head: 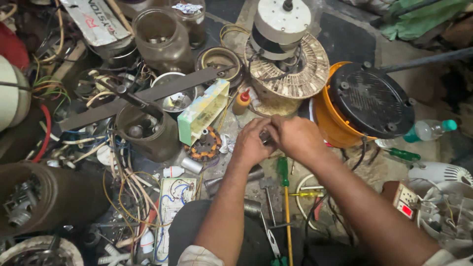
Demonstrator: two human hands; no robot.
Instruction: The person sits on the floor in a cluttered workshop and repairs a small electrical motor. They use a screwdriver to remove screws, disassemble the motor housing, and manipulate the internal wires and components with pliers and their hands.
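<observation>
My left hand (251, 143) and my right hand (295, 138) meet over the middle of a cluttered work floor, fingers pinched together on a small grey metal part (266, 137) that is mostly hidden between them. Just beyond the hands stands a motor (281, 24) on a round wound stator (295, 74). Below the hands lies a green-handled screwdriver (283, 172) with a yellow shaft. A small round coil stator (204, 146) sits left of my left hand.
An orange appliance with a black round base (369, 101) stands at right, a clear bottle (428, 130) beside it. Jars (160, 37), a long metal blade (148, 93), tangled wires (128, 192), a circuit board (170, 207) and a socket box (404, 199) crowd around.
</observation>
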